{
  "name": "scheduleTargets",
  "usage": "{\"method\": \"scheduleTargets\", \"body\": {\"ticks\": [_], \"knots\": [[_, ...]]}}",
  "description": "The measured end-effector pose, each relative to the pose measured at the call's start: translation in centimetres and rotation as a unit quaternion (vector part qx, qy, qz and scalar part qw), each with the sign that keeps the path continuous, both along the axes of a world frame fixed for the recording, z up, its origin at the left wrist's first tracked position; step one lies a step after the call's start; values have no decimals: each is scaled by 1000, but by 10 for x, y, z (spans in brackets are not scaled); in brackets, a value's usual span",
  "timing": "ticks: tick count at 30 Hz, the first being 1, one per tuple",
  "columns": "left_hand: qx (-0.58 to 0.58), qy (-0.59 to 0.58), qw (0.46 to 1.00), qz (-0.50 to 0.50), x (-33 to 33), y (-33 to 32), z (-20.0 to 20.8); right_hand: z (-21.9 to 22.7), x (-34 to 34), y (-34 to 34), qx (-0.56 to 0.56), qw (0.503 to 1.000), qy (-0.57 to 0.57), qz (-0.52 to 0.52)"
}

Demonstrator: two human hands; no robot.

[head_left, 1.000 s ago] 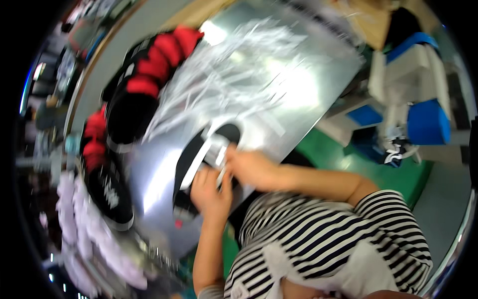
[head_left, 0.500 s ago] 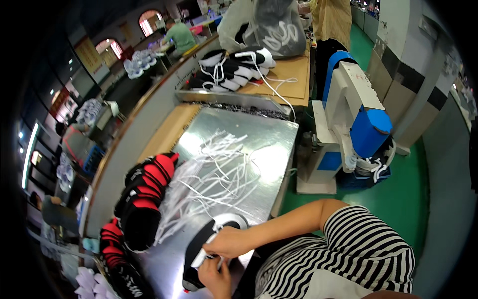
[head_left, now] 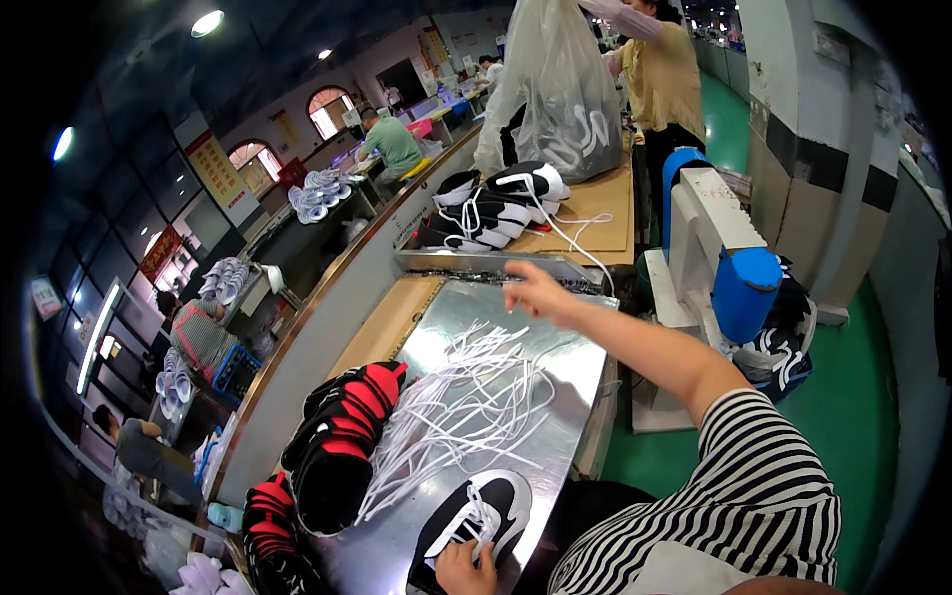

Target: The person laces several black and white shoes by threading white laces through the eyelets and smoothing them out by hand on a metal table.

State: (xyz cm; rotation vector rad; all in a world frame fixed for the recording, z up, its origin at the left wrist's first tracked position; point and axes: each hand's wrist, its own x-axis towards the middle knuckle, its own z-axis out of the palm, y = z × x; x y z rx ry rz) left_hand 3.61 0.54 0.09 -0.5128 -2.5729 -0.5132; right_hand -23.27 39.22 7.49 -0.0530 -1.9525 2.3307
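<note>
At the near edge of the metal tabletop (head_left: 575, 397) lies a black-and-white shoe upper (head_left: 514, 493), with white lace threaded across its front. My left hand (head_left: 466, 568) is closed on its lacing, thumb and fingers together at the lower part. My right arm stretches forward over the table. My right hand (head_left: 535, 294) is in the air near the far end, its fingers apart and nothing seen in them. A loose pile of white shoelaces (head_left: 466, 397) spreads over the metal between my hands. Past my right hand, a row of black-and-white shoe uppers (head_left: 486, 220) rests on cardboard.
Stacked black-and-red shoe uppers (head_left: 342, 436) line the left side beside a low wall (head_left: 327, 297). A large clear plastic bag (head_left: 560, 99) stands at the back, a co-worker (head_left: 666, 74) beside it. A white-and-blue machine (head_left: 709, 228) stands right of the table.
My right hand has left the shoe upper and swung forward to the table's far end. My left hand stays at the lacing. The view has tilted up, and the co-worker's arms now show at the bag.
</note>
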Motion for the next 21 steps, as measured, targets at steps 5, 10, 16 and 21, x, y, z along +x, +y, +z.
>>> {"method": "scheduleTargets", "body": {"ticks": [5, 10, 16, 21], "knots": [[3, -7, 1000, 12, 6, -7, 3, 42, -40, 32, 5, 1000, -21, -16], [36, -33, 999, 2, 5, -6, 9, 37, -65, 37, 50, 998, -26, 3], [31, -38, 999, -1, 2, -3, 6, 41, -56, 50, 79, 996, -46, -21], [32, -45, 998, 5, 6, -13, 2, 26, -60, 36, 45, 998, -38, 1]]}}
